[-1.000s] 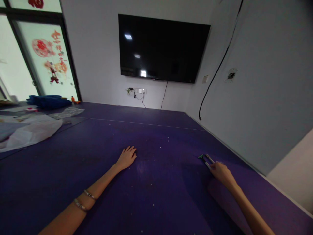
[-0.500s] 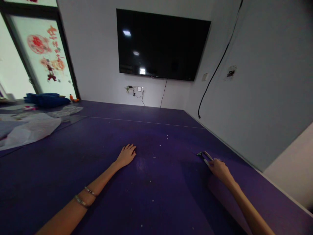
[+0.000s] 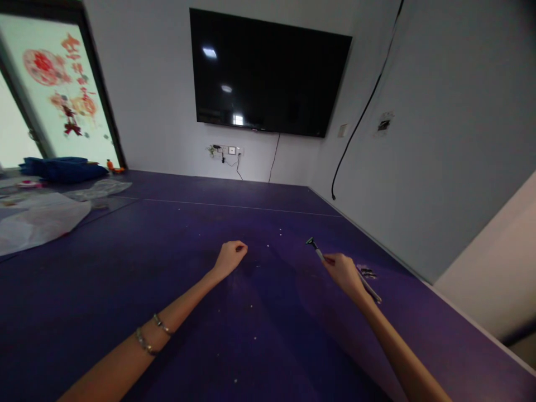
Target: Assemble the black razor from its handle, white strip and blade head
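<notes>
My right hand (image 3: pixel 344 274) holds a razor (image 3: pixel 319 253) by its pale handle. The razor's dark head points up and left, just over the purple surface (image 3: pixel 176 268). Beneath and behind this hand lie a thin grey stick (image 3: pixel 371 288) and some small dark pieces (image 3: pixel 367 272); the hand partly hides the stick. My left hand (image 3: pixel 228 259) is closed in a loose fist over the middle of the surface, and nothing shows in its curled fingers. Two bracelets (image 3: pixel 145 341) circle the left forearm.
Small white specks (image 3: pixel 268 245) dot the surface between and in front of the hands. White plastic sheeting (image 3: pixel 46 220) and a blue folded cloth (image 3: pixel 62 169) lie at the left. A black cable (image 3: pixel 364 114) hangs by the right wall, and a television (image 3: pixel 268 72) is mounted ahead.
My left hand, flat with fingers spread before, has curled into a fist and shifted slightly right. My right hand has moved left with the razor, leaving the grey stick lying behind. The view has turned slightly right.
</notes>
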{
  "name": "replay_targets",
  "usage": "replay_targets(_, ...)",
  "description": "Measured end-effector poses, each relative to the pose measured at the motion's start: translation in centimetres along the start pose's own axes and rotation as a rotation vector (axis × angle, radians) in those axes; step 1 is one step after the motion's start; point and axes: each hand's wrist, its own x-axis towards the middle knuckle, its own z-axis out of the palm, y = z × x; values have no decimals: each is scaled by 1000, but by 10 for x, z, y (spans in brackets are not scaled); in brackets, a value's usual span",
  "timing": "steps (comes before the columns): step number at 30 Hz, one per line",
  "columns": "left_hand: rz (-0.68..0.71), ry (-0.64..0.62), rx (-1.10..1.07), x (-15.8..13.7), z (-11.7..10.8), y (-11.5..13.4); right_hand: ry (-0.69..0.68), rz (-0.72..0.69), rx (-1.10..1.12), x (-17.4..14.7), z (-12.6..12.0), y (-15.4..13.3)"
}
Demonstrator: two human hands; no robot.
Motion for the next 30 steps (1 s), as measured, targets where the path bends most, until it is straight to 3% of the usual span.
replay_targets(5, -161, -320, -326, 3, 50, 58, 55, -178, -12, -4, 5, -55)
replay_targets(10, -392, -386, -509, 11, 82, 85, 51, -251, -87, -15, 15, -90)
replay_targets(13, -386, -399, -512, 11, 82, 88, 38, -288, -119, -23, 22, -100)
replay_targets(19, -102, -316, -234, 10, 71, 76, 34, -352, -191, -32, 33, -108)
replay_targets(25, -97, -373, -6, 18, 64, 69, 46, -410, -193, -38, 36, -119)
replay_targets(30, -81, -411, 171, 30, 46, 57, 75, -418, -77, -42, 20, -117)
